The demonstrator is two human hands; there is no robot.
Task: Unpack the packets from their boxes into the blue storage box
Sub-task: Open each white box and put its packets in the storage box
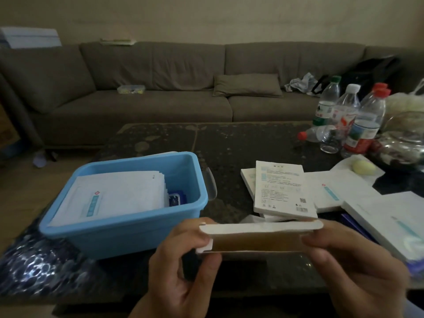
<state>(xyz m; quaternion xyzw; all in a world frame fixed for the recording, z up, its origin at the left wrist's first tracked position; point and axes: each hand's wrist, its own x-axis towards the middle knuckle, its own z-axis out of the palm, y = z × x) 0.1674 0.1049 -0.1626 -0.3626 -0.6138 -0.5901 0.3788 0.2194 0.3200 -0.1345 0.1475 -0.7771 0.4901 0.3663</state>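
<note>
I hold a flat white cardboard box point(260, 228) level in front of me, its open end facing me and showing a brown inside. My left hand point(181, 267) grips its left end and my right hand point(353, 267) grips its right end. To the left stands the blue storage box point(124, 228) with a stack of white packets point(119, 193) lying in it. Beyond the held box, two white boxes point(282, 189) lie stacked on the dark table. More white packets point(330, 191) and a further white box point(390, 221) lie at the right.
Several plastic water bottles point(348, 115) stand and lie at the table's far right beside plastic bags point(403, 134). A small yellow object point(363, 167) rests on white paper. A brown sofa point(183, 88) runs behind the dark stone table point(241, 143).
</note>
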